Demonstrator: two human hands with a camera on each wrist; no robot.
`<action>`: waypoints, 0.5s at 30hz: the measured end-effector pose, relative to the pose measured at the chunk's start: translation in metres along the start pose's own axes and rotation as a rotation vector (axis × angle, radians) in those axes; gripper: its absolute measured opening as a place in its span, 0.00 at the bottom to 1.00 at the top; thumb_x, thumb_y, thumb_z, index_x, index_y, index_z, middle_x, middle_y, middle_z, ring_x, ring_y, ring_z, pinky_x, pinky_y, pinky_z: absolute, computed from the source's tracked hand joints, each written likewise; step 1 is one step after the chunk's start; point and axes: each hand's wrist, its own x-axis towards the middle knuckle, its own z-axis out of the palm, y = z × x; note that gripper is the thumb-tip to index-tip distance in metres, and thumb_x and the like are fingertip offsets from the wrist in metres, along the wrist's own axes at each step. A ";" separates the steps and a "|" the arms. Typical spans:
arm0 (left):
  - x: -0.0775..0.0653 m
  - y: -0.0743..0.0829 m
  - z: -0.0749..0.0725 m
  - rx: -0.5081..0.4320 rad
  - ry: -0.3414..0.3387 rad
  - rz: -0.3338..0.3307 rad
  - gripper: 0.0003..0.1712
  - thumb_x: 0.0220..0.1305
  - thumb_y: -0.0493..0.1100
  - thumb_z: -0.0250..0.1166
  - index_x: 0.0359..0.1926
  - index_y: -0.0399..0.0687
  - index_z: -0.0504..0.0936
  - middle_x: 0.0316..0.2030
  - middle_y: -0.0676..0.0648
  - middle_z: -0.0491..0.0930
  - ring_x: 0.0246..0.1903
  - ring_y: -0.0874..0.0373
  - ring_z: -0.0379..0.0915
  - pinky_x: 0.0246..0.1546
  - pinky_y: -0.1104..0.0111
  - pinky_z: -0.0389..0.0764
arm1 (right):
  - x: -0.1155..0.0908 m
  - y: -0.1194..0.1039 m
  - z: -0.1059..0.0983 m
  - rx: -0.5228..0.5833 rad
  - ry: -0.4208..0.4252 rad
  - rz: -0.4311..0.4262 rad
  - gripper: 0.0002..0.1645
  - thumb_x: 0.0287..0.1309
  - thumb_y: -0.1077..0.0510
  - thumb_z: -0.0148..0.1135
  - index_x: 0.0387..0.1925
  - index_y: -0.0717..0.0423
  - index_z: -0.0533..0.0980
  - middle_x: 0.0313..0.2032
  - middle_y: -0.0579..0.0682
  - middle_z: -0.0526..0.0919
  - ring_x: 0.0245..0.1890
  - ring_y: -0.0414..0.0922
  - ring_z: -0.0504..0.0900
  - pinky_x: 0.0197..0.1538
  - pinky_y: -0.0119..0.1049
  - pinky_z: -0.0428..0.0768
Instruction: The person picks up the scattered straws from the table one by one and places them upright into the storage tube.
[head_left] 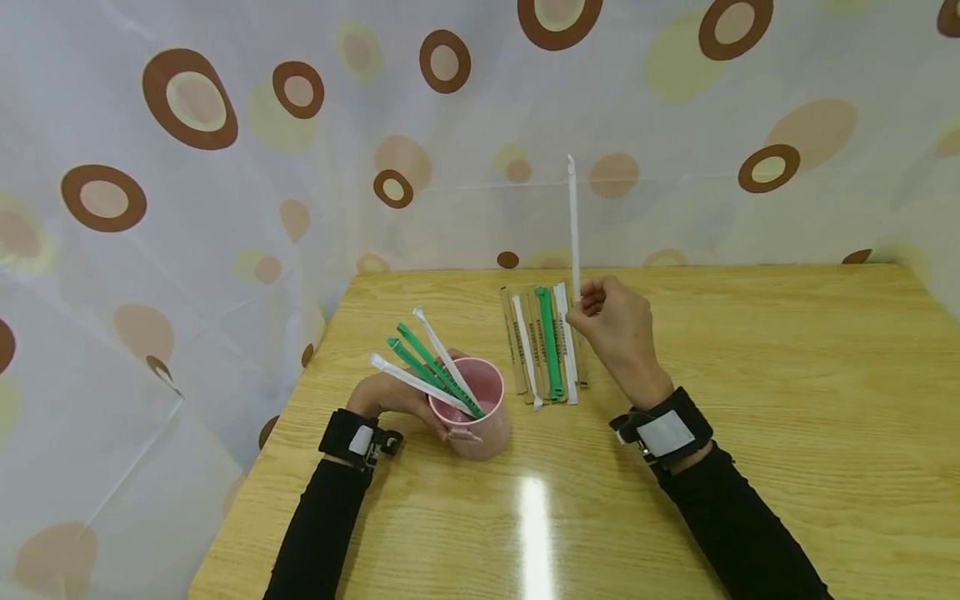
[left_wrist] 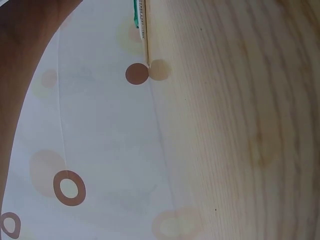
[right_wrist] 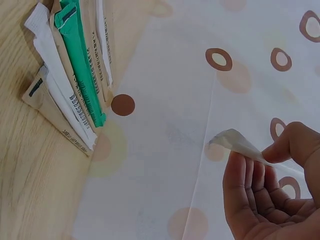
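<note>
My left hand (head_left: pixel 393 396) grips a pink cup (head_left: pixel 483 437) from its left side, some fingers hidden behind it. Several paper-wrapped straws, white and green (head_left: pixel 412 358), lean out of the cup toward the left. Above the table, my right hand (head_left: pixel 622 329) pinches the lower end of a white wrapped straw (head_left: pixel 574 225), which points upright. The right wrist view shows the thumb and fingers closed on the wrapper's end (right_wrist: pixel 235 141). Beside that hand, a row of wrapped straws lies on the table, among them a green straw (head_left: pixel 550 342) between brown and white ones.
The wooden table (head_left: pixel 787 400) extends to the right and toward the front, with a bright reflection near its front. A white curtain (head_left: pixel 480 125) with brown and yellow circles hangs behind the table and along its left side.
</note>
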 end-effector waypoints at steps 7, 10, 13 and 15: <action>-0.002 -0.001 0.001 -0.002 0.001 -0.016 0.60 0.47 0.49 0.84 0.70 0.25 0.59 0.64 0.27 0.67 0.65 0.53 0.66 0.69 0.65 0.67 | -0.001 0.000 0.002 -0.008 0.001 -0.025 0.11 0.58 0.67 0.61 0.43 0.69 0.79 0.32 0.61 0.84 0.31 0.54 0.83 0.34 0.43 0.79; -0.001 -0.002 0.000 0.002 0.001 -0.008 0.60 0.46 0.46 0.84 0.70 0.25 0.58 0.64 0.27 0.67 0.66 0.52 0.65 0.70 0.65 0.67 | -0.001 -0.001 0.003 -0.008 0.009 -0.040 0.11 0.57 0.68 0.61 0.42 0.69 0.79 0.31 0.61 0.84 0.31 0.54 0.83 0.33 0.43 0.79; -0.001 -0.003 0.000 0.006 -0.007 0.010 0.59 0.45 0.39 0.84 0.70 0.24 0.58 0.65 0.26 0.67 0.67 0.49 0.65 0.70 0.63 0.67 | -0.001 -0.001 0.004 -0.006 0.007 -0.044 0.11 0.57 0.68 0.61 0.42 0.69 0.79 0.31 0.61 0.84 0.31 0.54 0.83 0.33 0.43 0.79; -0.001 -0.005 0.000 0.004 -0.012 0.022 0.59 0.44 0.36 0.84 0.71 0.24 0.57 0.65 0.26 0.67 0.67 0.47 0.65 0.71 0.62 0.67 | -0.002 -0.001 0.004 -0.005 0.003 -0.043 0.11 0.57 0.68 0.62 0.42 0.69 0.79 0.31 0.61 0.84 0.31 0.54 0.83 0.33 0.43 0.79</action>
